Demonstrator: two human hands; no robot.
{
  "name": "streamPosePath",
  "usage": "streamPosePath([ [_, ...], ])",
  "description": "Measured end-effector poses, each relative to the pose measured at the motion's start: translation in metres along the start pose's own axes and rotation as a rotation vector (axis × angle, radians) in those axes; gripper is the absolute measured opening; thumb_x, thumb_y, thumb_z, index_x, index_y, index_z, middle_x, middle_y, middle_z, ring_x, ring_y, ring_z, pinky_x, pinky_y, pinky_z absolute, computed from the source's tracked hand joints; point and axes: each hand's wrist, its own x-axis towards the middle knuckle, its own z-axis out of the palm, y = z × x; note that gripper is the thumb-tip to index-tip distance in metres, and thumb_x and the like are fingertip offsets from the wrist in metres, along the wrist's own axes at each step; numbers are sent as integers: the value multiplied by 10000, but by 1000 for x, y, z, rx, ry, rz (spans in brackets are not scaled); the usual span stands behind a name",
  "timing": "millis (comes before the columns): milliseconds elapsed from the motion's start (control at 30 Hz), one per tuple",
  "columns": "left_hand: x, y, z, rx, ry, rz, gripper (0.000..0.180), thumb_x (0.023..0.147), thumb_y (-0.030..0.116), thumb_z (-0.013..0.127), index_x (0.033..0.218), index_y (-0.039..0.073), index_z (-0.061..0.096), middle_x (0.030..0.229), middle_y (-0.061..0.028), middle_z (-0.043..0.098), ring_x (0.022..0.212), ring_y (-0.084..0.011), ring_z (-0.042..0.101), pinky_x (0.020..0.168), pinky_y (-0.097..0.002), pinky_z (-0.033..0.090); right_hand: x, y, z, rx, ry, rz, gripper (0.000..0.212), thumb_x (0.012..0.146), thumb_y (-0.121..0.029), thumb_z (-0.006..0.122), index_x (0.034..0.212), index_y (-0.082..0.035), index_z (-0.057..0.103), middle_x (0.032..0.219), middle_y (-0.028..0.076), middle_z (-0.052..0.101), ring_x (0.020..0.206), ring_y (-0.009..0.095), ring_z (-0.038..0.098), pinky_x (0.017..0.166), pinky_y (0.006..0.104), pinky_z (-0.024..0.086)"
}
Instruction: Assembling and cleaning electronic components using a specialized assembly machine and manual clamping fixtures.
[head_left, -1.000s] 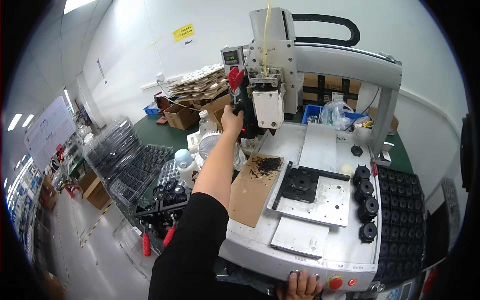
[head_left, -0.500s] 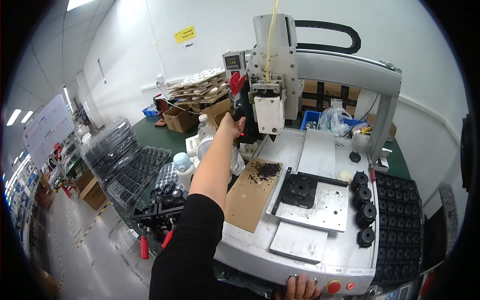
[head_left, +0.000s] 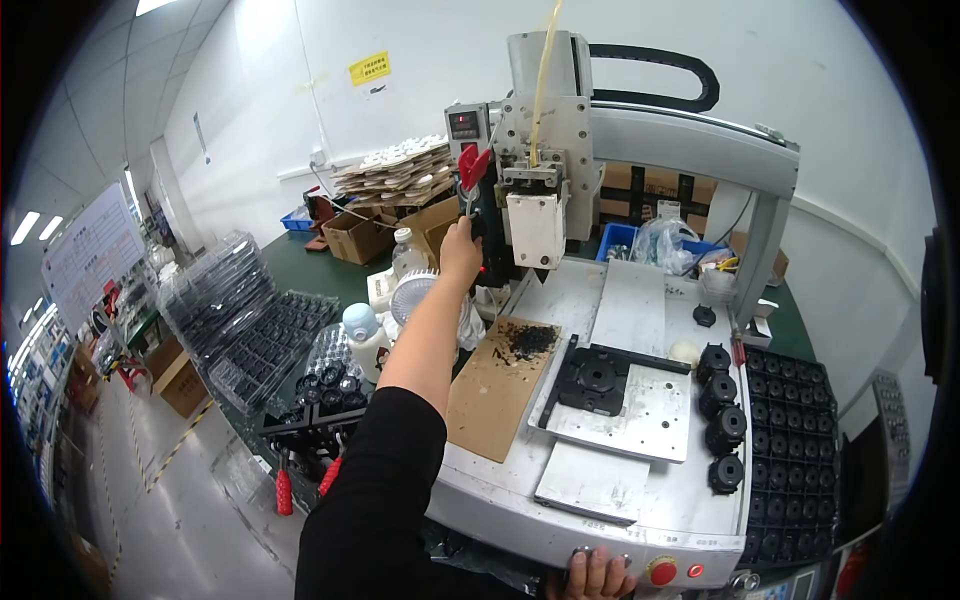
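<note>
My left hand (head_left: 460, 252) reaches up to the left side of the white machine head (head_left: 538, 228), below a red clip (head_left: 473, 166). Its fingers are closed around a dark part, mostly hidden, that I cannot make out. Down at the machine's front panel (head_left: 480, 505), my right hand (head_left: 597, 575) lies with its fingers stretched over the buttons, left of a round red button (head_left: 662, 571). On the machine's sliding plate (head_left: 660, 410) sits a square black part with a round centre (head_left: 594, 380). Several round black parts (head_left: 725, 428) stand in a row along the right.
Cardboard with black scraps (head_left: 490, 410) lies on the machine's left side. Beside my left arm are a white fan (head_left: 412, 297), a bottle with a blue cap (head_left: 362, 335) and red-handled clamps (head_left: 284, 492). Black trays (head_left: 795, 450) flank the right; plastic trays (head_left: 235, 330) are stacked left.
My left hand has turned, with its fingers drawn in at the dark part. The small display above it has gone from green to red digits. My right hand stays on the panel.
</note>
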Motion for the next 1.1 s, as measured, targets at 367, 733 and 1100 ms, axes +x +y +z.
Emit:
streamPosePath([
  [367, 4, 15, -14, -833, -302, -716, 458, 987, 425, 348, 980, -14, 479, 773, -136, 600, 536, -173, 530, 412, -255, 396, 0, -1, 2, -5, 18, 6, 518, 781, -291, 653, 1260, -140, 526, 1264, 77, 504, 1153, 277, 459, 970, 469, 304],
  [733, -19, 23, -1, -302, -84, -217, 382, 958, 354, 463, 930, -25, 508, 728, -152, 615, 565, -236, 608, 459, -350, 479, 3, -1, -4, -8, -8, 18, 524, 787, -298, 649, 1271, -149, 514, 1260, 71, 497, 1142, 275, 469, 947, 470, 315],
  [1100, -51, 13, -5, 592, 267, 747, 241, 831, 169, 648, 939, 28, 485, 848, -201, 632, 784, -383, 632, 715, -453, 524, 12, 6, 14, -406, 331, -191, 252, 910, -338, 545, 1039, -161, 669, 1039, 68, 656, 919, 270, 583, 812, 467, 454],
])
